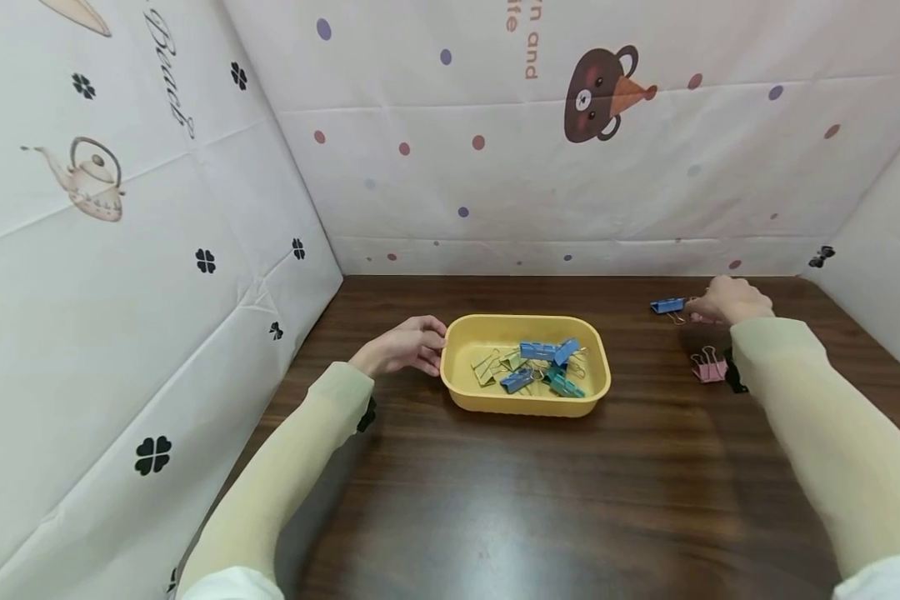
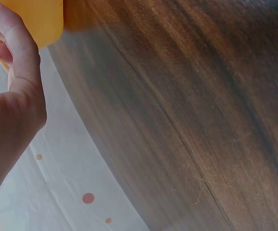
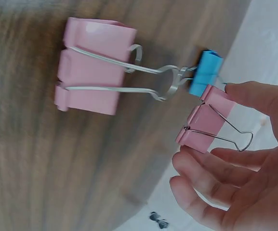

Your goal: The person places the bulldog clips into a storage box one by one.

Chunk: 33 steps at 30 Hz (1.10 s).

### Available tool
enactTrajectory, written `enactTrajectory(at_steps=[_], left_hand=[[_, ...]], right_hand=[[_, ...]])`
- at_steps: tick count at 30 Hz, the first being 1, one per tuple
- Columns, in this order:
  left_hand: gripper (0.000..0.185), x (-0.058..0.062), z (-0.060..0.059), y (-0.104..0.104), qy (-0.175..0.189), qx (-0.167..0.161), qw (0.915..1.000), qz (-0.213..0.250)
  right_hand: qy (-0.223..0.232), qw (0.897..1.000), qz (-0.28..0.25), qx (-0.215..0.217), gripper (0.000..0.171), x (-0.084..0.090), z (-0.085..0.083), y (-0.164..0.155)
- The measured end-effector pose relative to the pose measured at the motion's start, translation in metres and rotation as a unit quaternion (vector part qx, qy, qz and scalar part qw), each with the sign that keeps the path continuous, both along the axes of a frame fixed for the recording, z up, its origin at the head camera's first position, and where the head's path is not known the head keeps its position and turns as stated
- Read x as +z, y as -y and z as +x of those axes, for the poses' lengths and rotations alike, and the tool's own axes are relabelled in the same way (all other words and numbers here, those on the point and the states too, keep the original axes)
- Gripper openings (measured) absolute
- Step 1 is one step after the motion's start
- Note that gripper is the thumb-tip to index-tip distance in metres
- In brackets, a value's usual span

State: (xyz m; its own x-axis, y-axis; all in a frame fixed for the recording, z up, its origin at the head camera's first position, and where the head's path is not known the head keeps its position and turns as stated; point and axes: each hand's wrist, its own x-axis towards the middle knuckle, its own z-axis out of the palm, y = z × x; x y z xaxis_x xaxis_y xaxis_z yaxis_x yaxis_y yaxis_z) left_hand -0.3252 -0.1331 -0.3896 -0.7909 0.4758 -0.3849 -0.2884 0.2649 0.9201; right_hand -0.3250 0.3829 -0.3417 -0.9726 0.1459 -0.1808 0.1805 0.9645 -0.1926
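Note:
At the left end of a yellow plastic basket [image 1: 525, 406], my left hand [image 1: 411, 343] grips the rim, thumb and fingers at the wall. Inside the basket lie several binder clips: blue ones [image 1: 537, 351], teal ones [image 1: 565, 385] and yellow-green ones [image 1: 484, 371]. Over the table's far right, my right hand [image 1: 733, 300] pinches a pink binder clip [image 3: 201, 120] by its ends between thumb and fingers; the head view mostly hides it. Beside that hand a blue binder clip [image 1: 667, 306] lies on the table. A second pink binder clip [image 1: 709, 368] lies nearer, by the right wrist.
The dark wooden table [image 1: 510, 500] meets a white patterned sheet [image 1: 450, 192] along its back edge. Similar sheets rise on the left and right sides. The basket stands left of the loose clips, with bare wood between them.

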Motion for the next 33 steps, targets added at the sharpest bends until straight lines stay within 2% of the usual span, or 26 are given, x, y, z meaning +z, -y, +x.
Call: enactTrajectory(at_steps=[6,17,24,33], left_hand=[[0.031,0.0,0.0,0.0,0.003,0.003,1.0,0.0],[0.031,0.002,0.002,0.0,0.003,0.001,1.0,-0.004],[0.03,0.002,0.002,0.0,0.004,0.001,1.0,-0.006],[0.032,0.001,0.001,0.0,-0.001,-0.004,1.0,-0.007]], right_hand=[[-0.02,1.0,0.002,0.003,0.052,0.016,-0.002,0.008],[-0.043,0.998,-0.003,0.049,0.059,0.043,-0.004,0.031],[-0.06,0.996,0.004,0.068,0.055,0.056,-0.006,0.057],[-0.105,0.99,-0.004,0.091,0.049,0.067,-0.002,0.097]])
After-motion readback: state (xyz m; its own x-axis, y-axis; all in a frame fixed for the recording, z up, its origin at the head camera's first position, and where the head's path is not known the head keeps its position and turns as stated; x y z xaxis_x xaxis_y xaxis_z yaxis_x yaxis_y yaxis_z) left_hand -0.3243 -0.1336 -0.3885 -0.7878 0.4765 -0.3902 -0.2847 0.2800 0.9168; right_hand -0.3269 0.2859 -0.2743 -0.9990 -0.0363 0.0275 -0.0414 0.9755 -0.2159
